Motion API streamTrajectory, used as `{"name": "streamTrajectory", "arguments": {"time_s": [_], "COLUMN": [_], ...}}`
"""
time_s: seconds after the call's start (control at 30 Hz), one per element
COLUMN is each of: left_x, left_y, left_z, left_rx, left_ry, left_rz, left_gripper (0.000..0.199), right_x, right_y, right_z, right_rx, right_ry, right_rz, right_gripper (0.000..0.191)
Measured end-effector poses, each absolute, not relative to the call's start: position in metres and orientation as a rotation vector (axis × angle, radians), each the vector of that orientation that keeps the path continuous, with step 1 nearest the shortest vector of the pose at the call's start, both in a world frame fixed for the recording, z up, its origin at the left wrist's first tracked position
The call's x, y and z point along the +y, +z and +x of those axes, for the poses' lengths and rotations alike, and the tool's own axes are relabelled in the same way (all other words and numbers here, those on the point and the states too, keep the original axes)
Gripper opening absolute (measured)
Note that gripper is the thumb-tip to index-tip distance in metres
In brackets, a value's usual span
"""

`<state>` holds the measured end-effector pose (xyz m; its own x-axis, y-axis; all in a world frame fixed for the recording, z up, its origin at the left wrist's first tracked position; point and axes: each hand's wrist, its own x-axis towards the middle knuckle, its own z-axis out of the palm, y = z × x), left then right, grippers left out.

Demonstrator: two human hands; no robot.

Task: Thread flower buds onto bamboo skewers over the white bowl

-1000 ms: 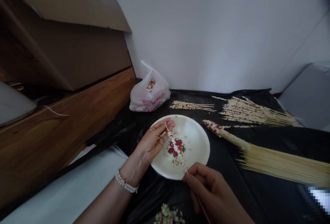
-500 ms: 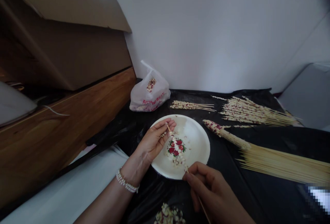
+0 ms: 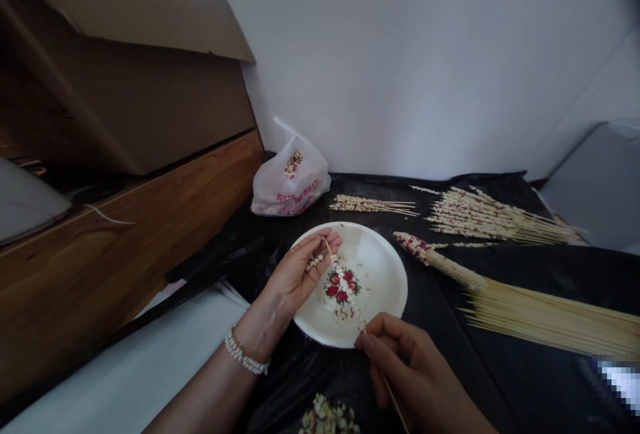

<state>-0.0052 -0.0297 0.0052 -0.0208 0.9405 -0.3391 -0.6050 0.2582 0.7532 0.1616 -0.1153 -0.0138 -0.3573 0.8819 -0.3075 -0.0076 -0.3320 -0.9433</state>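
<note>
Mid-frame, the left hand (image 3: 301, 274) half-curls under loose kernels (image 3: 315, 261), now plainer to see; whether it pinches the tip, I cannot tell. The kernel-strung skewer (image 3: 344, 284) slants over the bowl (image 3: 396, 287), barely shifted — stringing seems little advanced — its lower-centre end pinched by the right hand (image 3: 407, 357).

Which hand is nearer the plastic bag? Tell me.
Left. The left hand is over the white bowl, this side of the plastic bag; the right hand is farther, by the bowl's near rim.
</note>
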Motion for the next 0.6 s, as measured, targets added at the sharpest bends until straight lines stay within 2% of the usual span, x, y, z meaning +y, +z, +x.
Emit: {"name": "streamTrajectory", "arguments": {"time_s": [0.13,0.37,0.6], "left_x": [-0.036,-0.047,-0.045], "left_y": [0.008,0.011,0.012], "left_z": [-0.006,-0.007,-0.005], "left_rx": [0.977,0.948,0.930], "left_ry": [1.311,1.328,1.325], "left_rz": [0.511,0.585,0.545], "left_gripper": [0.019,0.034,0.030], "right_x": [-0.115,-0.116,-0.115], "right_y": [-0.014,-0.011,-0.010], "right_z": [0.163,0.163,0.163], "right_rx": [-1.262,-1.275,-1.245], "right_ry": [1.751,1.765,1.781], "right_rz": [-1.212,-1.207,-1.186], "right_gripper": [0.037,0.036,0.040]}}
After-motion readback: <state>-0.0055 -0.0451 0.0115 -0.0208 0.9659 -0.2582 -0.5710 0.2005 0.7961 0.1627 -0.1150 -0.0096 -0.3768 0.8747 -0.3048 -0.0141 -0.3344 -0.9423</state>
